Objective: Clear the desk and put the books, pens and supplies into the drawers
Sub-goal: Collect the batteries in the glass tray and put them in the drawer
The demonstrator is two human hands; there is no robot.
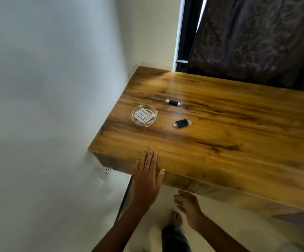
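Wooden desk (220,139) against white wall (47,88)

Daylight slips in through the narrow bright gap (179,31) beside the dark patterned curtain (256,39) — it lays a pale sheen across the glossy brown wooden desktop (229,135), strongest at the far corner. The plain white wall (47,88) sits in soft grey shade. Motion blur smears the whole frame; the hands and the floor at the bottom edge are softest. Wide-angle bending tilts the desk and leans the wall — the clear glass dish (144,115) catches small highlights
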